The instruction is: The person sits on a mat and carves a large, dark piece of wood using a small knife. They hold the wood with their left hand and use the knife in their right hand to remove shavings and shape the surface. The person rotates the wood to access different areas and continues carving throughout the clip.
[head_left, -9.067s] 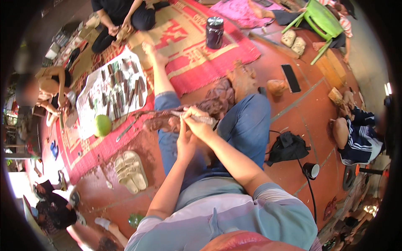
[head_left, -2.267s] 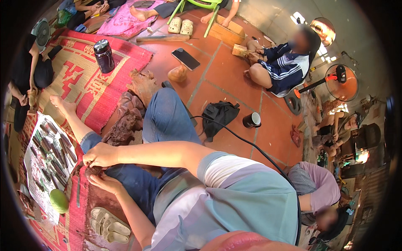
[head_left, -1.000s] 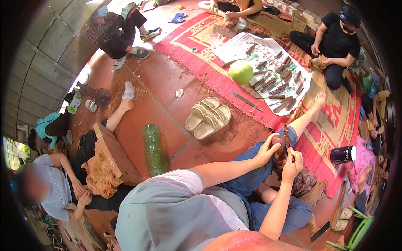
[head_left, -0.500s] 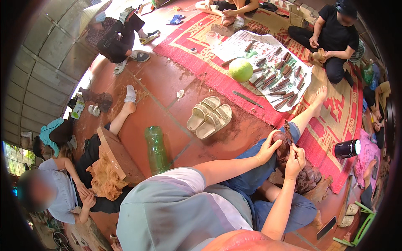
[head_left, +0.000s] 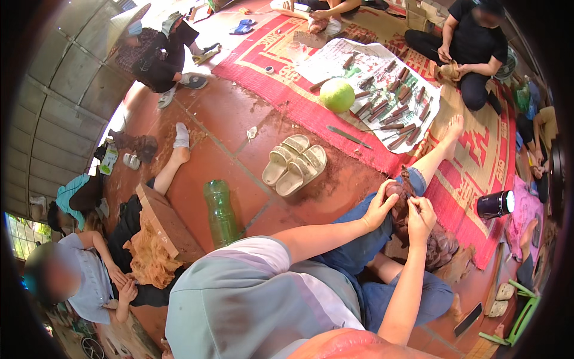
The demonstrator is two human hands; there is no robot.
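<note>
- Dark reddish-brown carved wooden piece [head_left: 400,220], knobbly and rounded, lies over the seated person's blue denim trouser leg [head_left: 353,235], between their 2 hands.
- Left hand [head_left: 380,207] is curved round the knob of the carving, thumb and fingers holding it.
- Right hand [head_left: 422,216] touches the carving's other side, its fingers curled in and narrow; I cannot tell from here whether a slim tool is in them.
- Just past the leg sit 2 beige strapped sandals [head_left: 294,166], side by side on red floor tiles [head_left: 251,193].
- Green see-through plastic bottle [head_left: 219,212] is left of the sandals.
- Flat grey metal blade [head_left: 348,137] lies along the edge of a red and tan woven mat [head_left: 281,99].
- Round light-green fruit [head_left: 336,95] rests by the edge of a white printed sheet [head_left: 326,63], which bears many wooden-handled tools [head_left: 404,94].
- Farther back, a co-worker in black [head_left: 475,42] has both hands on a pale wooden piece [head_left: 448,73].
- Across the tiles, another person in a pale conical hat [head_left: 128,27] sits hunched.
</note>
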